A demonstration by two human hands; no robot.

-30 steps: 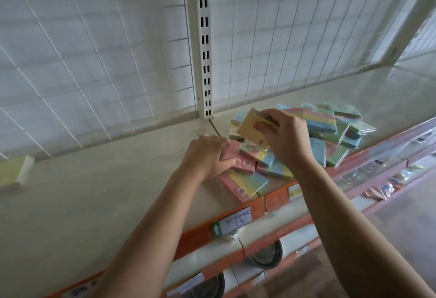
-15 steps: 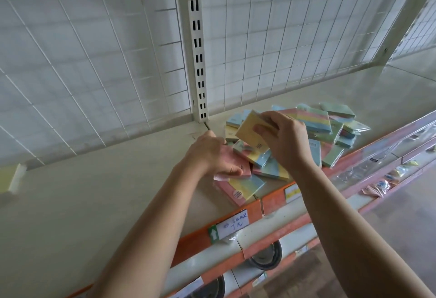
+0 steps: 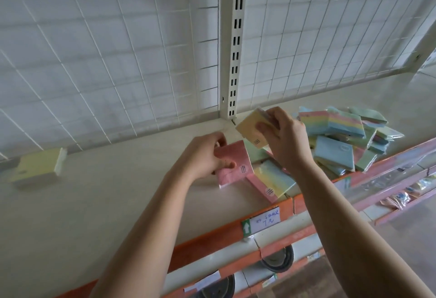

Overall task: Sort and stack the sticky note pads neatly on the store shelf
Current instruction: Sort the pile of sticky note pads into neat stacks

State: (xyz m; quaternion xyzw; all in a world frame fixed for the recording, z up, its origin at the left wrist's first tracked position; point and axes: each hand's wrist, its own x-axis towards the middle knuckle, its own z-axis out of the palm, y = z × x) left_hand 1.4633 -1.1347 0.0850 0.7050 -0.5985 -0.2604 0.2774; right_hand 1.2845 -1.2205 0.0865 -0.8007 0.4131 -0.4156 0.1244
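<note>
White wire grid (image 3: 118, 62) backs a cream shelf (image 3: 82, 203), slotted upright post (image 3: 236, 62) at centre. Orange edge strip (image 3: 212, 240) carries a handwritten label (image 3: 265, 221). Lower shelves (image 3: 278, 234) beneath; brownish floor (image 3: 405, 238) at right.

Legible markings: one price label, partly readable.
White label (image 3: 264, 221) on the orange shelf rail (image 3: 207, 245): handwritten, lower line reads "7" plus one character; upper line illegible. Green tag (image 3: 246, 227) touching its left end: white up-arrow. Print on pink pad (image 3: 236, 168) and yellow pad (image 3: 250, 128): too small to read.
</note>
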